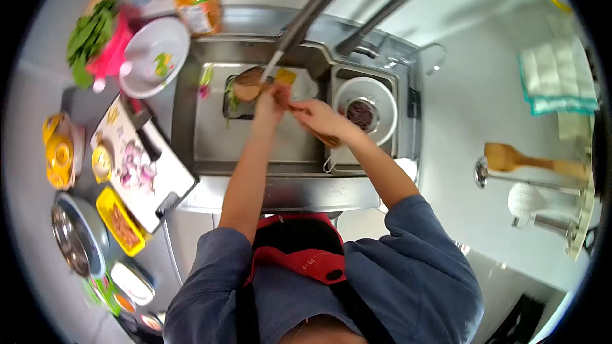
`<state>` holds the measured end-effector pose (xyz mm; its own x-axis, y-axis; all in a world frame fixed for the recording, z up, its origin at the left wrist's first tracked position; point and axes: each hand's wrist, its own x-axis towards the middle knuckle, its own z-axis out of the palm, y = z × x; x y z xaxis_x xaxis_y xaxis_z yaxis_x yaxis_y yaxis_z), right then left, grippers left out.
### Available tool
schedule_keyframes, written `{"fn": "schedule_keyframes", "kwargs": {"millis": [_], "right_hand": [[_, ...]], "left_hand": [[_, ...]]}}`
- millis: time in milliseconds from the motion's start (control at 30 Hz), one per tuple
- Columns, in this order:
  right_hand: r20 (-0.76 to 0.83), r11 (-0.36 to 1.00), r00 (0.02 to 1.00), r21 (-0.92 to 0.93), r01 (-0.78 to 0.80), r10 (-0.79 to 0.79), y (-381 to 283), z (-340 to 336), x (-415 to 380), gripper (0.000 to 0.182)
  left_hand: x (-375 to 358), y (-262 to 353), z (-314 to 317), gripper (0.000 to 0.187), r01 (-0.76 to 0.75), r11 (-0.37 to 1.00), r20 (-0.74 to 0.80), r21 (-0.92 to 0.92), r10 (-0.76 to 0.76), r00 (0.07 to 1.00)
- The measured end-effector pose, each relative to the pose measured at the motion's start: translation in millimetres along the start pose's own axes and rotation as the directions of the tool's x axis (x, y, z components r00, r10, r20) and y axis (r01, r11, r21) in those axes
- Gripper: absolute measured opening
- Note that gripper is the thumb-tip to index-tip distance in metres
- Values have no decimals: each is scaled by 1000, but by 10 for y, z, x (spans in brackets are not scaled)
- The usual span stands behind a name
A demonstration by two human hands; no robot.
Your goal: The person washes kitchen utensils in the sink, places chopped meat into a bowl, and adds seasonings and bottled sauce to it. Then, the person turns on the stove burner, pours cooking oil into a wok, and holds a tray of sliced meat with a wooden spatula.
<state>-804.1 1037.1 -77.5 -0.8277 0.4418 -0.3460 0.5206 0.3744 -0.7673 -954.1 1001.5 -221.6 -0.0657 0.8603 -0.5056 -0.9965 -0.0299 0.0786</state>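
A wooden spatula (247, 86) is held slantwise over the large sink basin (220, 143), its broad head up and to the left. Around the handle near the head is my left hand (272, 100), its fingers closed and slightly blurred. Farther down, my right hand (317, 118) grips the handle, whose brown end (331, 141) sticks out below. Water runs from the faucet (299, 28) onto the spatula by my left hand. Beneath the spatula head, a dark drain tray (231, 113) and green scraps (205, 76) lie in the basin.
In the small right basin sits a white bowl (389, 99) with a strainer of dark beans (360, 114). To the left are a cutting board (169, 181) with chopped onion, a knife (148, 137), a white colander (178, 44) and a soap bottle (199, 9). Utensils (503, 156) hang at right.
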Motion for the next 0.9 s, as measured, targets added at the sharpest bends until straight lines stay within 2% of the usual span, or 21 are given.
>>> {"fn": "schedule_keyframes", "kwargs": {"millis": [33, 67, 100, 167, 200, 233, 267, 300, 367, 400, 433, 500, 567, 633, 700, 733, 800, 833, 867, 900], "right_hand": [[-74, 997, 997, 79, 15, -9, 328, -88, 105, 34], [-87, 921, 982, 369, -122, 165, 310, -340, 95, 33], [-49, 745, 947, 631, -217, 318, 289, -599, 59, 32], [-336, 799, 844, 578, -166, 418, 584, -1003, 50, 33], [-601, 924, 721, 353, -148, 345, 961, -1153, 121, 36], [-804, 976, 561, 107, -191, 198, 1331, -1285, 221, 39], [-903, 960, 404, 29, -279, 145, 1488, -1403, 277, 42], [-967, 926, 244, -28, -377, 70, 1638, -1506, 350, 45], [-989, 931, 140, -95, -352, -48, 2079, -1662, 610, 48], [-927, 968, 323, 120, -221, 189, 1954, -1758, 552, 48], [-777, 925, 509, 360, -122, 369, 1769, -1904, 483, 48], [-770, 905, 477, 378, -195, 424, 1888, -1996, 626, 48], [-774, 914, 489, 314, -256, 402, 1672, -1984, 537, 49], [-816, 929, 452, 267, -258, 360, 1587, -1921, 490, 47], [-856, 975, 469, 168, -148, 219, 1695, -1881, 521, 46], [-802, 960, 548, 107, -260, 238, 1490, -1853, 364, 41], [-669, 972, 714, 57, -229, 208, 829, -1482, 37, 31], [-536, 976, 816, 107, -191, 219, 623, -1174, -61, 38], [-489, 935, 866, -344, -87, -99, 274, -839, -262, 39], [-454, 979, 889, -202, -30, -66, 171, -386, -272, 44]], "left_hand": [[182, 176, -89, 19, 49, 986, 10, -157, -49, 999], [231, 342, -16, 19, -5, 980, -90, -198, -13, 996], [264, 487, 72, 19, -72, 971, -193, -230, 27, 981], [431, 634, 139, 23, -182, 979, -337, -91, 142, 931], [504, 694, 208, 23, -172, 982, -326, -80, 137, 935], [578, 745, 294, 19, -204, 946, -393, -251, 92, 915], [648, 778, 331, 16, -244, 879, -458, -410, 33, 889], [831, 802, 265, 16, -237, 886, -461, -399, 29, 887], [1179, 786, -49, 17, -204, 978, -460, 52, 204, 864], [920, 695, 139, 18, -249, 964, -459, 92, 263, 848], [655, 599, 374, 19, -292, 947, -454, 135, 321, 831], [599, 560, 292, 21, -290, 941, -313, 177, 333, 889], [348, 540, 290, 22, -212, 948, -278, 236, 275, 920], [26, 526, 437, 23, -154, 947, -233, 283, 224, 947], [-372, 412, 631, 22, -77, 915, -265, 397, 194, 944], [-537, 350, 706, 22, -81, 909, -260, 409, 202, 944], [-833, 255, 798, 20, -15, 848, -308, 529, 209, 928], [-877, 247, 767, 20, -14, 841, -297, 541, 206, 932], [-882, 229, 634, 21, -11, 846, -298, 533, 200, 933], [-854, 217, 461, 23, -7, 851, -295, 526, 190, 936]]}}
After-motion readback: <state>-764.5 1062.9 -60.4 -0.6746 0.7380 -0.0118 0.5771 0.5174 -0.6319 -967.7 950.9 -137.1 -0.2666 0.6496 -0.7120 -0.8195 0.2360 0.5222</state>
